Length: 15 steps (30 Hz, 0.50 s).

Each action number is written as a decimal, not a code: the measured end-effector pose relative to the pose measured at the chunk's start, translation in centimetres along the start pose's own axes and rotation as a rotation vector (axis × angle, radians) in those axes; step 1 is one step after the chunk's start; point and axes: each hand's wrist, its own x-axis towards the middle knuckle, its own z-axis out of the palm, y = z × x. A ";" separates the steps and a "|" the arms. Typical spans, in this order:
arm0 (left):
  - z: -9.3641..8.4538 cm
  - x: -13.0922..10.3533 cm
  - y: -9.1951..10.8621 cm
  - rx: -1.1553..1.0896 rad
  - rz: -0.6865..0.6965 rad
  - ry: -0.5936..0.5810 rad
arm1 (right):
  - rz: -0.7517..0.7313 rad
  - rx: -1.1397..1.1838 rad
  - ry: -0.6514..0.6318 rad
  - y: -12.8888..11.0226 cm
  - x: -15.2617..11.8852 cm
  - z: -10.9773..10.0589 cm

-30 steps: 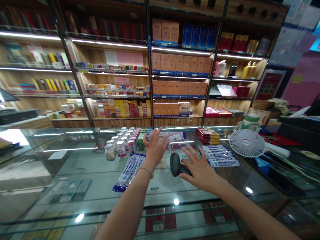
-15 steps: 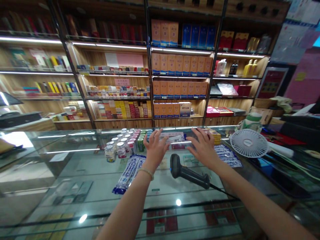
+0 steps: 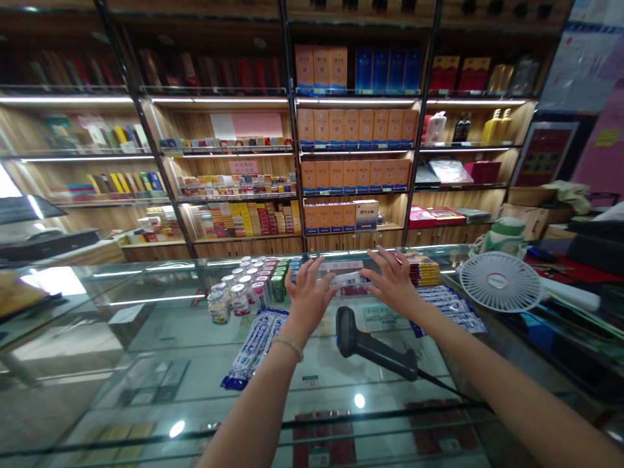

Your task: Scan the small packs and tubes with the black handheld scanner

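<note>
Over the glass counter, my left hand has its fingers spread, beside rows of small jars and cans. Facing it is my right hand, its fingers also apart, near a stack of yellow and red packs. A pale wrapped pack lies between the fingertips of both hands; whether they touch it is unclear. Blue and white packets lie left of my left wrist, and more such packets lie right of my right hand. A black barcode scanner rests below and between the hands.
A white fan and a green-and-white bottle stand at the right. The scanner's cable runs right under my right forearm. Lit wooden shelves with orange boxes rise behind the counter. A dark device is at the far left.
The view has shifted slightly, so most things appear a little further right and lower. Both hands stay spread around the wrapped pack, with my right hand's fingers slightly nearer my left.
</note>
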 end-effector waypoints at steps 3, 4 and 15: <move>0.0 0.0 0.2 0.014 0.024 -0.001 | 0.011 0.011 0.027 0.0 -0.4 0.4; 0.0 0.0 0.3 0.017 0.034 -0.002 | 0.017 0.014 0.036 0.0 -0.5 0.4; -0.5 0.5 1.4 0.022 0.126 -0.017 | 0.117 0.089 0.093 0.1 -0.6 -0.4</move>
